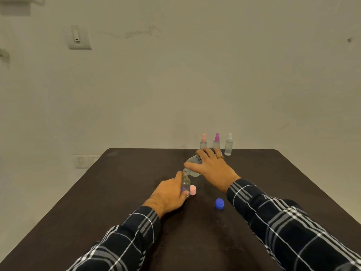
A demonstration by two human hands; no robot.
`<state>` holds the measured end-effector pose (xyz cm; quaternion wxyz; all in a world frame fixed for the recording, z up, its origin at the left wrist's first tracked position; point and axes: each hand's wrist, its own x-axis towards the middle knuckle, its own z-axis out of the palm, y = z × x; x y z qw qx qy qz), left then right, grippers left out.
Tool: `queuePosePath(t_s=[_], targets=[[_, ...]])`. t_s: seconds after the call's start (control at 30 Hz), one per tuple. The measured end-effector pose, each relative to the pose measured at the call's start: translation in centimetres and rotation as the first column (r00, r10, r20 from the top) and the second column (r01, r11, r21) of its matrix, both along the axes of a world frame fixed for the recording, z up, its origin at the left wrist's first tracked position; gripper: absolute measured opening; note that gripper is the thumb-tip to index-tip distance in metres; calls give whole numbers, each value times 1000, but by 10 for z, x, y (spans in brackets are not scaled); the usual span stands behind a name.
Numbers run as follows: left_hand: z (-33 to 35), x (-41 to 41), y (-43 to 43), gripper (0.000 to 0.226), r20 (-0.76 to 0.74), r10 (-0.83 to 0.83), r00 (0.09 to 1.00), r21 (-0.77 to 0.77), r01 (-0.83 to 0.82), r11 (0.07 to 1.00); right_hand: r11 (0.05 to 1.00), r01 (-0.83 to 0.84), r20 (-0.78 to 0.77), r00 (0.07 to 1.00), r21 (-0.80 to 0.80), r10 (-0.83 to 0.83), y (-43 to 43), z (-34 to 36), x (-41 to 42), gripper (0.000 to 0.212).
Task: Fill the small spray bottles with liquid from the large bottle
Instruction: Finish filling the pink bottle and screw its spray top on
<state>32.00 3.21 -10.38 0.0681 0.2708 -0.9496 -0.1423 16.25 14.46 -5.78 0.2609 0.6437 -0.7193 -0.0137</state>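
Both hands grip clear bottles: left hand [168, 194] the upright small bottle [185, 184], right hand [213, 167] the tilted large bottle [193, 160].

Plain indoor room, home or small office, can't tell which. Bare scuffed painted wall [175, 75], switch plate [79, 39] upper left, socket plate [84, 160] mid-left, dark wooden table [136, 192] against the wall, lower half of frame.
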Motion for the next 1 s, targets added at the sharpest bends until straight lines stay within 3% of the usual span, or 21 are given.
queuePosePath(t_s=[1.0], targets=[[-1, 0, -1, 69, -14, -14, 1000, -7, 14, 1000, 1000, 2, -1, 1000, 0, -2, 0, -1, -1, 85]])
